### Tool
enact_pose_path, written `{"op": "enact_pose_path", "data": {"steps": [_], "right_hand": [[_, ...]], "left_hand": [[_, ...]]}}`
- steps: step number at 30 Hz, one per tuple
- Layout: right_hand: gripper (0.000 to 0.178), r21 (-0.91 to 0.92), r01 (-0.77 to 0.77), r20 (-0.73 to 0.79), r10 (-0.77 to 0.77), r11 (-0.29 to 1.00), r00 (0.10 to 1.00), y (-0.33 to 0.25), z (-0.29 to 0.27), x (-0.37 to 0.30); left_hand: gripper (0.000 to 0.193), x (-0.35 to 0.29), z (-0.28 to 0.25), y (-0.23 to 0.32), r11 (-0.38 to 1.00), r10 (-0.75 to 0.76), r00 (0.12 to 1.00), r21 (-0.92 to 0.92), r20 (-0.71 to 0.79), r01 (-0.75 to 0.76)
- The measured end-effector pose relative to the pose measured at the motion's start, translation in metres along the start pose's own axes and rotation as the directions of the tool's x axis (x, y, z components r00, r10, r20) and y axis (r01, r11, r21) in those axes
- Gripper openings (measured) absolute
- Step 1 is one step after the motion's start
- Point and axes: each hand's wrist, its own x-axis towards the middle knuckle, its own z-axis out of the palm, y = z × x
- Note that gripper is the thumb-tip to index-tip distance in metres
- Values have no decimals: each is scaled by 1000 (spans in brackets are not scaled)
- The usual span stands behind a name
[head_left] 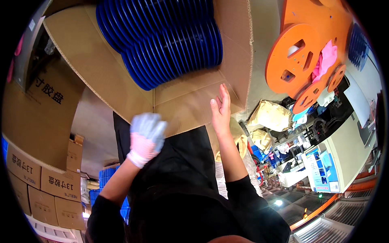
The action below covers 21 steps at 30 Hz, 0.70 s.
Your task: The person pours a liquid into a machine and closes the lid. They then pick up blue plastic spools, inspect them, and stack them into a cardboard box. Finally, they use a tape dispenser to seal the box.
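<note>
A large open cardboard box (178, 111) stands in front of me. Inside it, thin blue plastic discs (174, 50), like reel flanges, stand on edge in two packed rows. My left hand (146, 135) wears a pale glove with a bluish palm side. Motion blurs it, but its fingers look stretched out by the box's near left edge, with nothing seen in them. My bare right hand (221, 109) is raised at the box's near right corner. Its fingers are extended, thumb apart, and it holds nothing. Whether either hand touches the cardboard, I cannot tell.
To the right is an orange machine panel (285, 60) with round plates and a pink cloth (325, 58). Yellowish bags (270, 115) lie below it, near a pale cabinet (348, 152). Stacked cartons (60, 184) and a larger cardboard box (38, 121) occupy the left.
</note>
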Motion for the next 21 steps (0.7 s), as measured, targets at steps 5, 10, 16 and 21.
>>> {"op": "enact_pose_path", "data": {"steps": [5, 10, 16, 21], "right_hand": [[55, -99, 15, -39, -19, 995, 999, -11, -2, 29], [47, -277, 102, -38, -117, 956, 992, -14, 11, 87], [35, -600, 312, -33, -413, 737, 910, -12, 39, 153], [34, -834, 199, 36, -310, 514, 950, -21, 63, 192]], "left_hand": [[55, -43, 14, -79, 766, -577, 569, -148, -586, 625], [55, -68, 73, -141, 626, -747, 663, 286, -45, 725], [52, -38, 68, -126, 740, -616, 773, 449, 152, 501], [50, -38, 69, -135, 767, -636, 763, 204, 116, 609]]}}
